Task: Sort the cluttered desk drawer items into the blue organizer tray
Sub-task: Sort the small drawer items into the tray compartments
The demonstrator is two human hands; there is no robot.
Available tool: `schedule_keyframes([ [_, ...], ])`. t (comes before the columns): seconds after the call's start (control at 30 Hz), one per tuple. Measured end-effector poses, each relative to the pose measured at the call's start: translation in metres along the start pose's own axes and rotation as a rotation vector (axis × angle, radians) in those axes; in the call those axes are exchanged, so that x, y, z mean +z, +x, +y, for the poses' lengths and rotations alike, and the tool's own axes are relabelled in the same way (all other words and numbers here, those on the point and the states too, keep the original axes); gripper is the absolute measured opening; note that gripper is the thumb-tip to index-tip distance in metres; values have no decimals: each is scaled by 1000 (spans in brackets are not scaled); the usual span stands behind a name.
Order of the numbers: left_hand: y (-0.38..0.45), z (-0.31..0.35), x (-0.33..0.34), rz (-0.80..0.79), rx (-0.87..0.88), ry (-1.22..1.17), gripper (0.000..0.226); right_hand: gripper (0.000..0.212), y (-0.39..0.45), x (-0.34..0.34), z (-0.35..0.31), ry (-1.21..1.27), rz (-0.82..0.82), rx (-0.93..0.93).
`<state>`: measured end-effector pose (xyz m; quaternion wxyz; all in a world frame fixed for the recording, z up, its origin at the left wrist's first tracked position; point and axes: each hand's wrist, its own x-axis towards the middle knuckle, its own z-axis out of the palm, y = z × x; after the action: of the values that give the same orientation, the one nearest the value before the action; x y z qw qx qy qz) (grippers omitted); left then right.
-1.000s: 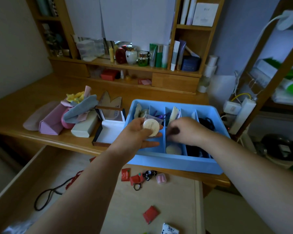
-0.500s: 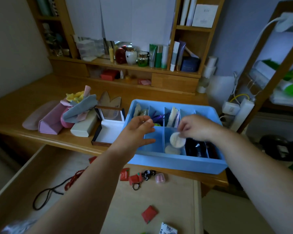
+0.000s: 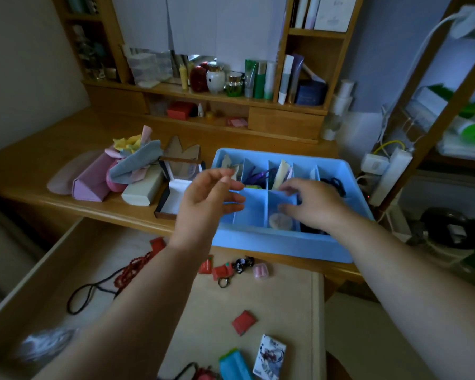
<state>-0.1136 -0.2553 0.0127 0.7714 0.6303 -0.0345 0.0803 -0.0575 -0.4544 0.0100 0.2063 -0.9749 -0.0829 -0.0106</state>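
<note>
The blue organizer tray (image 3: 280, 244) stands on the desk's front edge, divided into several compartments. Round pale pads (image 3: 280, 221) lie in its middle front compartment. My right hand (image 3: 314, 205) hovers just over that compartment with fingers spread and nothing in them. My left hand (image 3: 205, 200) floats at the tray's left wall, fingers relaxed and empty. Below, the open drawer (image 3: 66, 259) holds red packets (image 3: 243, 322), a red bead string (image 3: 133, 268), a black cord (image 3: 85, 296), a pink piece (image 3: 260, 270), a small card pack (image 3: 269, 359) and a blue tube (image 3: 235, 366).
Left of the tray on the desk lie a white open box (image 3: 176, 197), a cream case (image 3: 141, 189), a pink folding case (image 3: 89, 183) and a pile of cloths (image 3: 136, 157). Bottles and jars line the back shelf (image 3: 231, 80). A power strip (image 3: 392, 174) and cables sit at right.
The round white pad went from my left hand to my right, which lowered it into the middle front compartment and let go. My left hand drew back to the left, empty.
</note>
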Motion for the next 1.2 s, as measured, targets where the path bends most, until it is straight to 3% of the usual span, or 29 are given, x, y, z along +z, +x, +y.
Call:
schedule_keyframes([
  [0.07,-24,-8,-26,-27,35,49,12,18,-32,8,0,169,414,-195],
  [0.1,-39,-18,-41,-52,22,129,11,10,-52,16,-2,204,536,-319],
  [0.13,-54,-32,-57,-69,-16,239,11,2,-74,29,-5,228,534,-405],
  [0.2,-86,-67,-90,-108,-137,511,23,5,-114,67,-4,234,275,-410],
  [0.27,-117,-98,-120,-141,-289,698,28,4,-141,108,1,212,-81,-255],
  [0.33,-138,-119,-142,-106,-393,781,28,15,-154,142,9,170,-265,-131],
  [0.5,-149,-139,-153,-97,-422,882,20,55,-168,184,19,-164,-450,-59],
  [0.63,-150,-141,-150,-177,-398,976,16,46,-179,188,18,-195,-443,-15],
  [0.73,-150,-140,-147,-197,-392,994,18,45,-174,178,16,249,-413,212],
  [0.87,-151,-140,-146,-224,-362,1005,19,33,-166,145,6,1669,-551,608],
  [0.93,-150,-142,-146,-249,-388,1011,18,48,-164,124,-1,1920,-567,568],
  [1.0,-148,-143,-146,-286,-429,1016,17,37,-154,101,-12,1767,-543,435],
  [1.07,-147,-145,-147,-309,-433,1029,16,40,-134,67,-23,1536,-414,315],
  [1.13,-147,-147,-149,-325,-420,1035,17,37,-104,24,-28,1152,-128,188],
  [1.2,-147,-149,-150,-342,-411,1035,19,23,-65,-14,-27,555,153,92],
])
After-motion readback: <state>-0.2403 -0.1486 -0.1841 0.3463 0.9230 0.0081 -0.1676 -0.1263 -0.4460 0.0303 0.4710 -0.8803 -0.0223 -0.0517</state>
